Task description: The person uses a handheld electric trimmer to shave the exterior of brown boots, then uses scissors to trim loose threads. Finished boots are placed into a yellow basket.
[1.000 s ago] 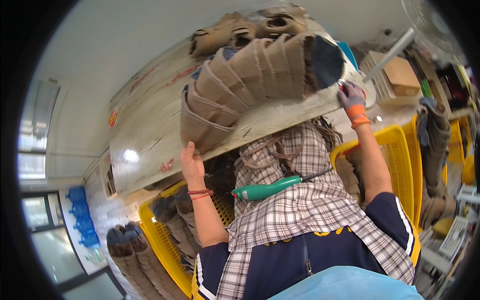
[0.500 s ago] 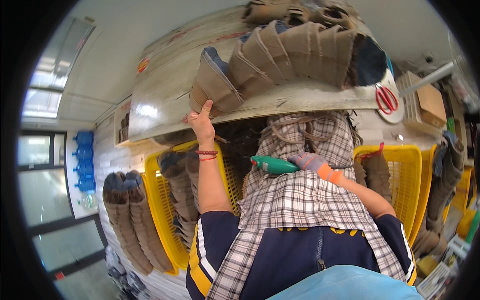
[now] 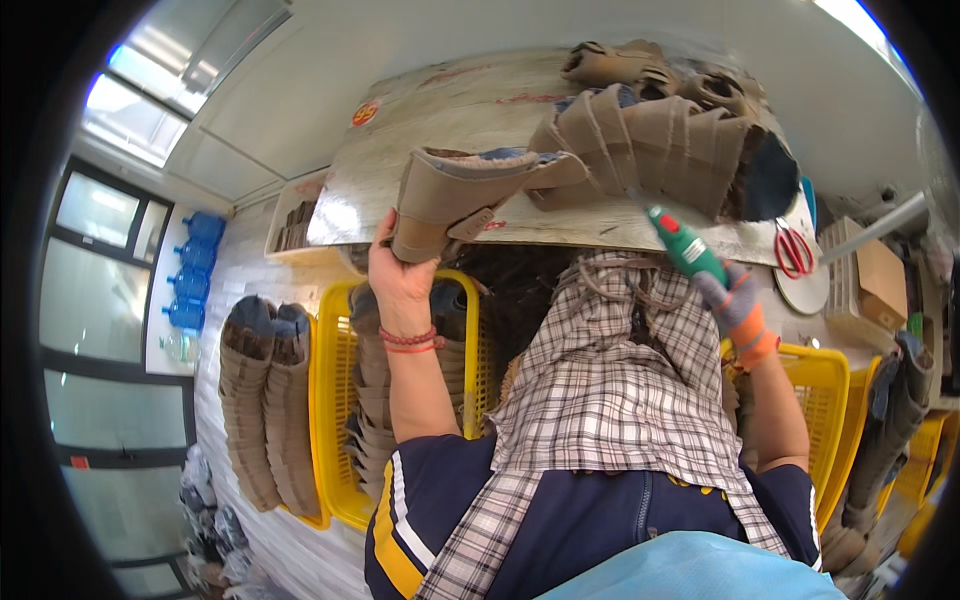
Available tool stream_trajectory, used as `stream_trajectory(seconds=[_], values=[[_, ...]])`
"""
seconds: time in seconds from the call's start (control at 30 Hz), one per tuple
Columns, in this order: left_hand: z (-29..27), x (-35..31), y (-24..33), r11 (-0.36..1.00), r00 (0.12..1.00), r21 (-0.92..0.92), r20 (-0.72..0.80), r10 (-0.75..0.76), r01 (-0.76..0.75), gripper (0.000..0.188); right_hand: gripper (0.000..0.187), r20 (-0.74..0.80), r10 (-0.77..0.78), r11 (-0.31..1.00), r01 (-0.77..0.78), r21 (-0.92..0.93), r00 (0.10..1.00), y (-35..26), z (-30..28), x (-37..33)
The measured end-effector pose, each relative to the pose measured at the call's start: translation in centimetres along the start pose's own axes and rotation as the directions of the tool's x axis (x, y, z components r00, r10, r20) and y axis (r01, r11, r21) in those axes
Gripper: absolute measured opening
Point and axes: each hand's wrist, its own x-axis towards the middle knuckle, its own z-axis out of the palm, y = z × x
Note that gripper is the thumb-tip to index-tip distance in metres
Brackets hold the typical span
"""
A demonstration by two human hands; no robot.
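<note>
Tan boot (image 3: 455,195) lies on its side at the near edge of the worn table (image 3: 470,100), toe end hanging over toward the person, probably pulled out of the stack so it can be worked alone. Left hand (image 3: 400,275) wraps its toe end, thumb on one side and fingers curled round the sole, holding it firm; red bands sit on that wrist. Right hand (image 3: 735,305), in a grey and orange glove, is closed round a green tool (image 3: 680,245) whose thin tip angles up toward the boot stack (image 3: 660,140), likely kept raised and ready while the left positions the piece. The stack lies packed shaft against shaft just beside the boot, touching its shaft end. Red scissors (image 3: 793,248) rest on the table's right part, within reach. Yellow crates (image 3: 335,420) below the table hold more boots; further boots (image 3: 260,400) lie on the floor at left.
</note>
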Motion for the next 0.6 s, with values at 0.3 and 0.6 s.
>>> stream_trajectory(seconds=[0.3,0.6], values=[[-1.9,3.1,-8.3,0.911,0.920,-0.136,0.027,-0.391,0.391,0.031,0.057,0.001,-0.795,0.356,0.469,-0.809,0.606,-3.2,-4.5,-3.2],[-1.4,3.5,-10.8,0.857,0.864,-0.126,-0.003,-0.504,0.500,0.031,0.054,0.045,-0.773,0.352,0.486,-0.800,0.633,-3.0,-5.3,-3.6]])
